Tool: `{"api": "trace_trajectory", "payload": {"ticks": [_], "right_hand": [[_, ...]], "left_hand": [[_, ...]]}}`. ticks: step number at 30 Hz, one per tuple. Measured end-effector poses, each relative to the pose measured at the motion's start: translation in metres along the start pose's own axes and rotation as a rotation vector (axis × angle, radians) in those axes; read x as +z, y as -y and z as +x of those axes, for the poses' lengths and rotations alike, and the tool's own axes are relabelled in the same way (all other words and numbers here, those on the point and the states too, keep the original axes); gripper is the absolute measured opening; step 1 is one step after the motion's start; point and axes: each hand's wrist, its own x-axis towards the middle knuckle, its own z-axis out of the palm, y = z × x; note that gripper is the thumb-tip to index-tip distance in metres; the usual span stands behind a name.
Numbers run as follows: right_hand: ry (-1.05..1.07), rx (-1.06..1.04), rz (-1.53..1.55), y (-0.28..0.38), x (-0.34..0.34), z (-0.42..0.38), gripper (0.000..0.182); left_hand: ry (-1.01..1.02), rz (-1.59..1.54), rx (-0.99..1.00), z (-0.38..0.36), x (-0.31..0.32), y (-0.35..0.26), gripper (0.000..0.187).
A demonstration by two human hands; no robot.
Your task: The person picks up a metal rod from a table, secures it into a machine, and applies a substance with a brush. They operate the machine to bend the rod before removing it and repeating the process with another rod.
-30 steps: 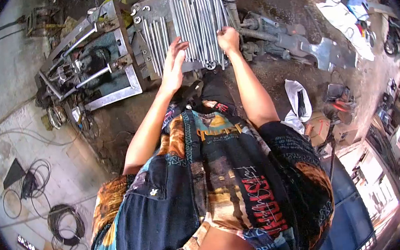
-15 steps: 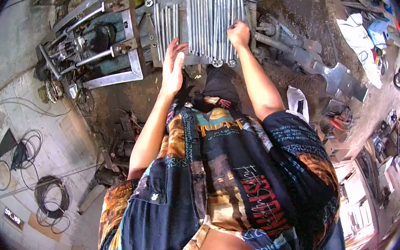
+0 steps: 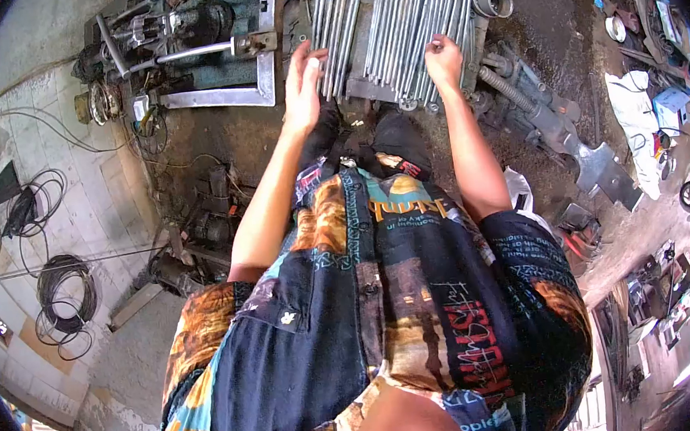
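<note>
Left hand: the left hand [image 3: 302, 87] is raised with fingers loosely bent and the thumb apart; nothing shows in its grasp. Its fingertips are just beside the small row of rods [image 3: 336, 38].
Right hand: the right hand [image 3: 444, 60] has curled fingers over the right part of the large row of rods [image 3: 406, 27] – I cannot tell whether they pinch a rod.
Rods: both rows lie between the two hands' fingers, running away from the person. Lying side by side likely keeps them from rolling or crossing.
Gap: a bare strip of board [image 3: 366, 89] between the rows seems to keep the two groups distinct.
Round piece: a small round piece [image 3: 407, 105] sits at the near ends of the large row, nearer than the right fingers.
Pipe ring: the ring [image 3: 494, 3] stands beyond and right of the right fingers, limiting room there.
Frame: a metal frame [image 3: 226, 100] crowds the space left of the left fingers.
Hose: a ridged hose [image 3: 505, 88] lies right of the right fingers, off the rods.
</note>
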Motion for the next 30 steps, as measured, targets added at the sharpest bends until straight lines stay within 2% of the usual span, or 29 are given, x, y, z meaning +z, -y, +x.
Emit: {"api": "trace_trajectory", "payload": {"ticks": [4, 5, 8, 9, 12, 16, 19, 23, 25, 26, 29, 30], "right_hand": [[0.212, 0.019, 0.062, 0.014, 0.025, -0.019, 0.029], [0.256, 0.023, 0.080, 0.033, 0.051, -0.047, 0.028], [0.396, 0.080, 0.110, 0.024, 0.071, -0.057, 0.029], [0.427, 0.076, 0.032, 0.026, 0.072, -0.062, 0.029], [0.463, 0.134, 0.054, 0.033, 0.086, -0.086, 0.028], [0.492, 0.224, 0.128, -0.013, 0.094, -0.086, 0.025], [0.421, 0.208, 0.030, -0.027, 0.094, -0.091, 0.024], [0.304, 0.257, 0.094, -0.020, 0.078, -0.078, 0.030], [0.120, 0.129, 0.007, -0.010, 0.075, -0.071, 0.031], [0.099, 0.069, -0.004, -0.007, 0.073, -0.068, 0.033], [0.035, 0.061, -0.191, 0.006, 0.069, -0.049, 0.034], [0.023, 0.120, -0.217, 0.014, 0.066, -0.046, 0.035]], "left_hand": [[-0.090, -0.046, -0.022, 0.007, -0.027, 0.004, 0.058], [-0.100, -0.071, -0.020, 0.001, -0.065, 0.007, 0.058], [-0.105, -0.088, -0.036, 0.001, -0.071, 0.011, 0.059], [-0.100, -0.093, -0.048, 0.001, -0.071, 0.012, 0.059], [-0.079, -0.099, -0.052, -0.003, -0.083, 0.018, 0.061], [-0.021, -0.081, -0.106, -0.005, -0.063, 0.024, 0.061], [0.024, -0.049, -0.125, -0.007, -0.057, 0.026, 0.061], [0.138, 0.006, -0.151, -0.004, -0.039, 0.030, 0.058], [0.169, 0.022, -0.153, -0.004, -0.039, 0.028, 0.058], [0.177, 0.010, -0.166, -0.007, -0.039, 0.026, 0.057], [0.188, -0.009, -0.165, -0.003, -0.036, 0.023, 0.056], [0.175, -0.004, -0.148, -0.004, -0.035, 0.021, 0.056]]}}
